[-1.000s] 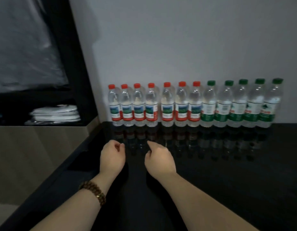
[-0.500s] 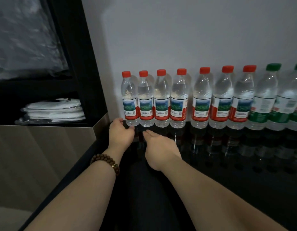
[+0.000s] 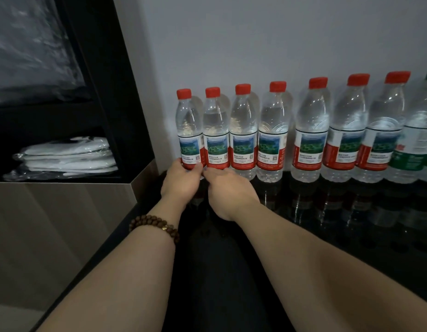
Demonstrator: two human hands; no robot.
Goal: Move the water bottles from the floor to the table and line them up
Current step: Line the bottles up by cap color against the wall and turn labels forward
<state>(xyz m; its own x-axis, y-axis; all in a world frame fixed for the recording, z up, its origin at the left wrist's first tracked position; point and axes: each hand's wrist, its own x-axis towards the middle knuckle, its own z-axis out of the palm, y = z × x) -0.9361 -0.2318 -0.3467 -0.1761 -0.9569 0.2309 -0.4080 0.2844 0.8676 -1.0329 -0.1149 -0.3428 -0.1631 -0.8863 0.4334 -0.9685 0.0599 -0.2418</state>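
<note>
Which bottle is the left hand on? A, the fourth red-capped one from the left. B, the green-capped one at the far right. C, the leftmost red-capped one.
C: the left hand has its thumb and fingers round the base of the leftmost bottle.

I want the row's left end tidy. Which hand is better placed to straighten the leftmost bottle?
Left, I'd say. The left hand holds the leftmost bottle at its base, by the label's lower edge. The right hand sits in front of the second bottle instead.
</note>
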